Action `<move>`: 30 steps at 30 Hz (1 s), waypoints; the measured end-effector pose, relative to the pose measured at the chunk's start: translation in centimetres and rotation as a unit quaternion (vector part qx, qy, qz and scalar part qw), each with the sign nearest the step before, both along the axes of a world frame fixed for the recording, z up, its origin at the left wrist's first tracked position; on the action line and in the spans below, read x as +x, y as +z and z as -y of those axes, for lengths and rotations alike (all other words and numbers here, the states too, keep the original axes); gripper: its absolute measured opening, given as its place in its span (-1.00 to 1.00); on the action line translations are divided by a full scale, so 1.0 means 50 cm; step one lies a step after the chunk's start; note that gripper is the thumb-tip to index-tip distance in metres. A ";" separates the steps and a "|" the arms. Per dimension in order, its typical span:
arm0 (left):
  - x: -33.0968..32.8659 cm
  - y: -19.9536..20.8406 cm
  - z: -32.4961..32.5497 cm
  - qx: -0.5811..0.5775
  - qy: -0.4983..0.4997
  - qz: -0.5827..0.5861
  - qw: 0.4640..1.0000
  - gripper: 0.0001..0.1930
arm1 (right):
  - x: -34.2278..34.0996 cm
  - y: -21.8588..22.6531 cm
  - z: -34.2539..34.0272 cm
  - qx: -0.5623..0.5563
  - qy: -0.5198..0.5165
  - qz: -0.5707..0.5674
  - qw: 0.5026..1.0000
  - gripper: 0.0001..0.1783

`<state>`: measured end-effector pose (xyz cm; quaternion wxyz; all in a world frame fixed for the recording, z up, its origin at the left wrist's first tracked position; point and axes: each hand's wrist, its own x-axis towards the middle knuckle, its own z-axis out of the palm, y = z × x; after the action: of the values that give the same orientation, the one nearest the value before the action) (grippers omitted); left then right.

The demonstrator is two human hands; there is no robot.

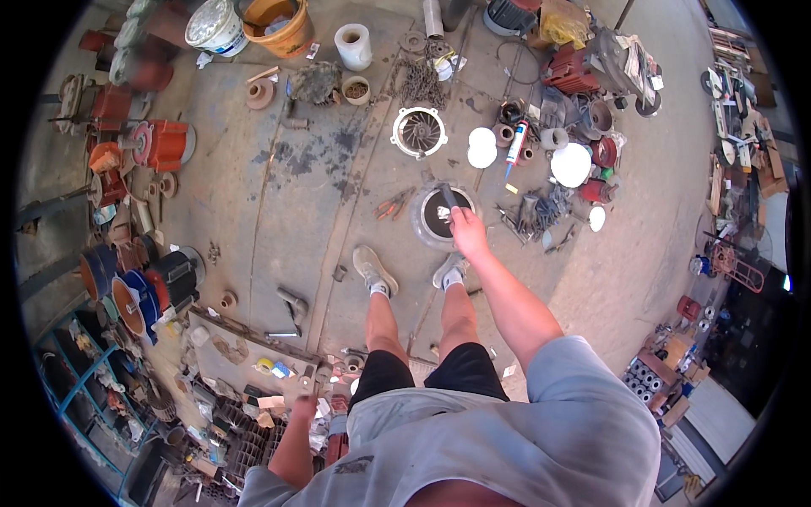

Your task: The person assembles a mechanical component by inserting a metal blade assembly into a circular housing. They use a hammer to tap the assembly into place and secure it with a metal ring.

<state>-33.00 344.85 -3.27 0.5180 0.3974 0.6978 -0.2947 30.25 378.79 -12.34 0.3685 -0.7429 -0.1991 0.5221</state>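
My right hand (466, 230) reaches out ahead of my right foot, its fingers closed round a dark bar-shaped tool (448, 195) whose exact kind I cannot make out. The tool is over a round grey metal housing (425, 221) with a dark inside. A small white patch (443, 213) shows beside my fingers. Low on the left, my left hand (302, 409) hangs by a cluttered low table (241, 362); its fingers are too blurred to read. Orange-handled pliers (394, 205) lie left of the housing. Beyond it sits a metal ring with an impeller inside (420, 132).
Right of the impeller are white discs (481, 148), a sealant tube (517, 144) and piled motor parts (541, 211). Red motors (165, 145) line the left side. Buckets (283, 29) stand at the back. A wrench (283, 334) lies near the low table.
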 end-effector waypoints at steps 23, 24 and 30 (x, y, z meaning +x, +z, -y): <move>0.083 0.159 0.146 -0.237 0.426 -0.106 0.867 -0.70 | 0.005 -0.042 -0.014 0.001 -0.028 -0.014 1.000 -0.54; 0.082 0.165 0.146 -0.239 0.425 -0.108 0.866 -0.70 | 0.007 -0.047 -0.013 -0.002 -0.034 -0.021 0.999 -0.54; 0.079 0.184 0.140 -0.254 0.414 -0.115 0.867 -0.66 | 0.014 -0.058 -0.014 -0.023 -0.034 -0.035 0.999 -0.59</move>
<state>-29.06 337.85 5.93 0.5916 -0.1099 0.7540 -0.2635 30.95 379.51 -15.23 0.3755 -0.7389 -0.1481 0.5396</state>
